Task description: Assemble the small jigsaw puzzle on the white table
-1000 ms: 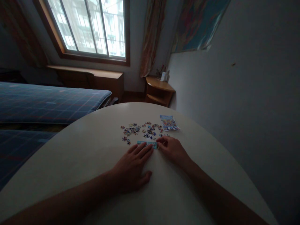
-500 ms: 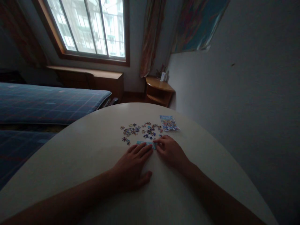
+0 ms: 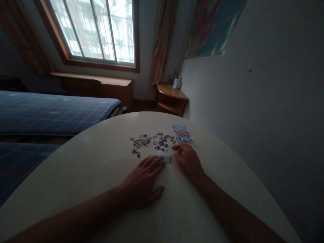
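My left hand (image 3: 141, 182) lies flat on the table, fingers stretched out and thumb apart. Its fingertips rest on a light-blue strip of joined jigsaw pieces (image 3: 167, 159) and cover part of it. To the right of the strip, my right hand (image 3: 186, 160) is curled, with thumb and index finger close together near the loose pieces. Whatever lies between those fingertips is too small to make out. Loose jigsaw pieces (image 3: 141, 141) are scattered beyond both hands, with another cluster of pieces (image 3: 162, 143) in front of the right one.
A colourful printed picture sheet (image 3: 182, 133) lies behind my right hand on the round white table (image 3: 101, 162). Beyond the table's left edge is a bed with a blue checked mattress (image 3: 55, 113). A wooden corner stand (image 3: 172, 92) stands past the far edge, and a wall rises on the right.
My right hand has moved off the strip's right end, a little right and away from me, uncovering that end. The left hand stays on the strip.
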Tool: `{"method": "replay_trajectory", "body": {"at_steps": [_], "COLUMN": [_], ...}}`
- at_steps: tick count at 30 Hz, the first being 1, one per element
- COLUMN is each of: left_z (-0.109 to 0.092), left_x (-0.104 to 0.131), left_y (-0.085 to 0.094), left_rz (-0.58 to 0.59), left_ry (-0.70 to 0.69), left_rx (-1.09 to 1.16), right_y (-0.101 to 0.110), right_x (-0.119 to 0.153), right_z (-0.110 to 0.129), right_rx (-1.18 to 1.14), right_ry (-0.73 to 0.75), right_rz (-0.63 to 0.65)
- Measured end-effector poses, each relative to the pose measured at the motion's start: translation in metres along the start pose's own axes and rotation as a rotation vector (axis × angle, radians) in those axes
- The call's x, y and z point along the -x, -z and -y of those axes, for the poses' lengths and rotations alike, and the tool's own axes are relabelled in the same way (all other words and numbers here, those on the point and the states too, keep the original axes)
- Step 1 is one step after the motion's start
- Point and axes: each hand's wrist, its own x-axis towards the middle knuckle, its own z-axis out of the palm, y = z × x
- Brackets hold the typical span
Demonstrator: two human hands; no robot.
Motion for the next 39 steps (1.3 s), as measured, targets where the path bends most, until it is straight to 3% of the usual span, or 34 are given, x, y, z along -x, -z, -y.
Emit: {"method": "replay_trajectory", "body": {"at_steps": [3,6,27,39], "left_z": [-0.001,0.000,0.002,0.000], "left_x": [0.001,0.001,0.001,-0.001], "left_y": [0.001,-0.001,-0.002,0.002], "left_rz": [0.004,-0.001,-0.003,0.032], "left_ry": [0.031,0.030,-0.047,-0.082], "left_rx": [0.010,0.020,0.088,0.052], "right_y": [-0.001,-0.001,-0.005,-0.007], "right_x": [-0.006,-0.007,-0.002,-0.005], "right_z": [-0.013,-0.016,-0.009,-0.014], "right_rx": [0.094,0.156,0.149,0.051], "right_ry": [-0.116,-0.145,-0.004,0.079], "right_rz": [-0.103,-0.064,0.117,0.096]}}
